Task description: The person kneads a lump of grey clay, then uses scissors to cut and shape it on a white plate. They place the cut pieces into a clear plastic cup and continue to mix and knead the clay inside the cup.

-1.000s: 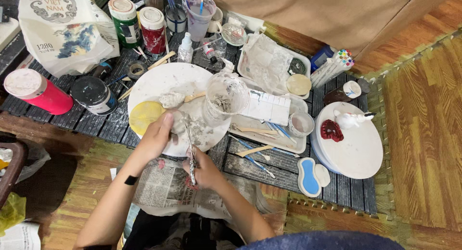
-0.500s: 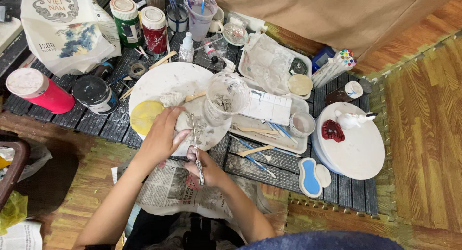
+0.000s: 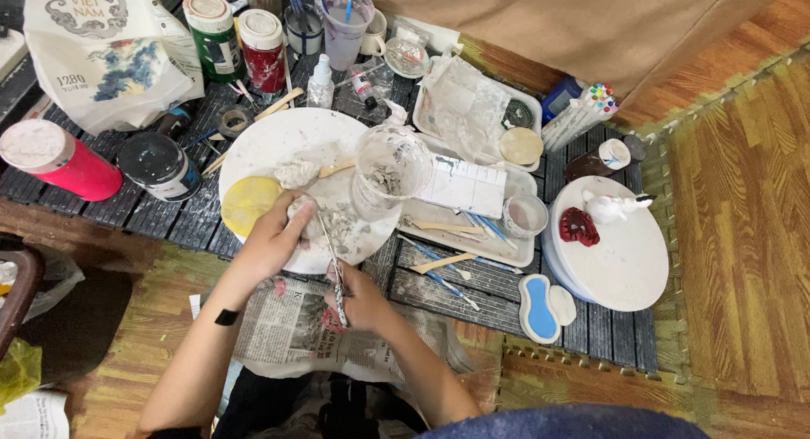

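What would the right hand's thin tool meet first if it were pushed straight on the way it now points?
Probably the pale clay lump under the left hand: the tool in the right hand already points at it on the round white board. Depth is unclear.

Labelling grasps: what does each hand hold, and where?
Right hand grips the thin metal sculpting tool at its lower end. Left hand clasps a pale grey clay lump from its side.

A low table of dark, paint-flecked slats fills the middle of the view and serves as the landmark. To its right lies warm brown wood-plank flooring, edged by a greenish mat border. Beyond the table's far edge hangs a tan cloth. Below the table's near edge, worn olive and ochre mats cover the floor, partly under spread newspaper. The light is soft and even.
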